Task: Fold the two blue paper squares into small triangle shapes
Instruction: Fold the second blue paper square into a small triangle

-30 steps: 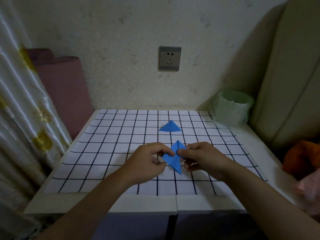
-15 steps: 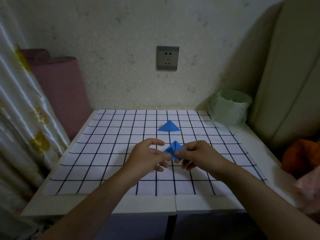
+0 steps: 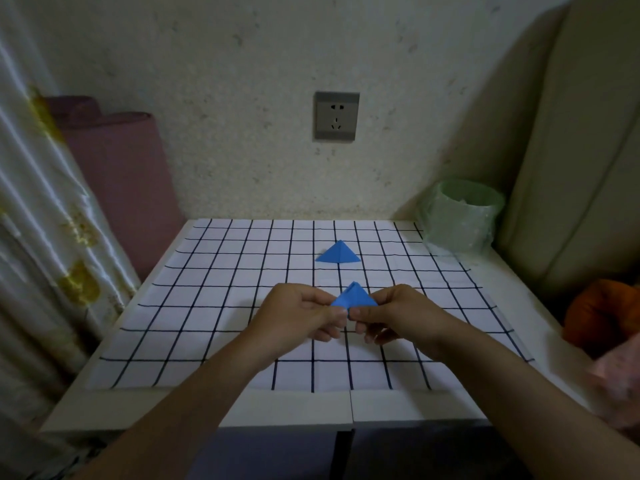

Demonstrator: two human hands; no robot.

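Low in the frame's centre, the left hand [image 3: 298, 318] and right hand [image 3: 398, 315] meet, each pinching a lower corner of a blue folded triangle [image 3: 354, 296] held just above the gridded surface [image 3: 207, 306]. Farther up, a second blue triangle [image 3: 338, 253] lies flat. A green-lined bin [image 3: 460, 216] stands upper right.

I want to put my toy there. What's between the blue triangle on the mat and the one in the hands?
Nothing: the head view shows only bare grid mat between the far paper triangle and the held paper triangle.
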